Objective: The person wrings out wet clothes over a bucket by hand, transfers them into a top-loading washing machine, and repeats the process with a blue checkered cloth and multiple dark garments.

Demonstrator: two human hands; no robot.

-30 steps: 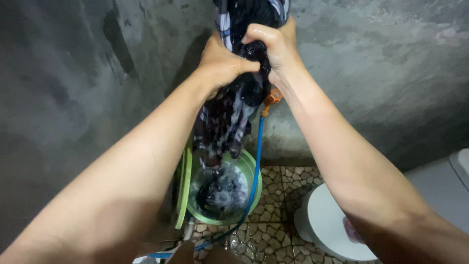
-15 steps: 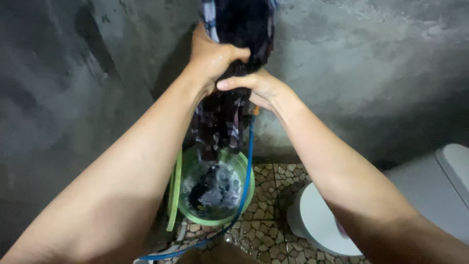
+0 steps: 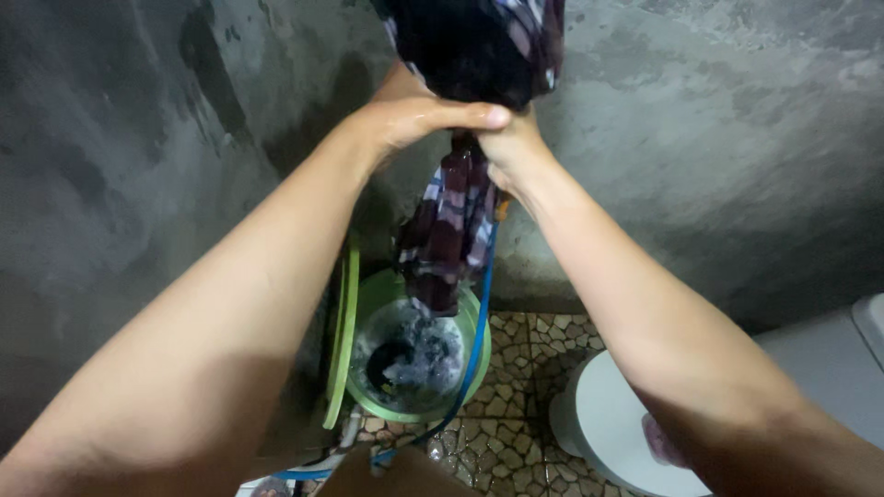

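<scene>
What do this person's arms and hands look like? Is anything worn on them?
Both arms are bare all the way up the frame: no sleeves, gloves, watch or bracelets show. The left hand and right hand carry no visible rings, and both look wet and shiny. The thumbnail on the left hand is short and unpainted.

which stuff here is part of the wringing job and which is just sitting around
In use:
- dark plaid cloth, gripped by both hands and hanging over the bucket
- left hand
- right hand
- green bucket of sudsy water, right under the cloth

Just lying about:
- blue hose running past the bucket
- white container on the mosaic floor
- concrete wall
</scene>
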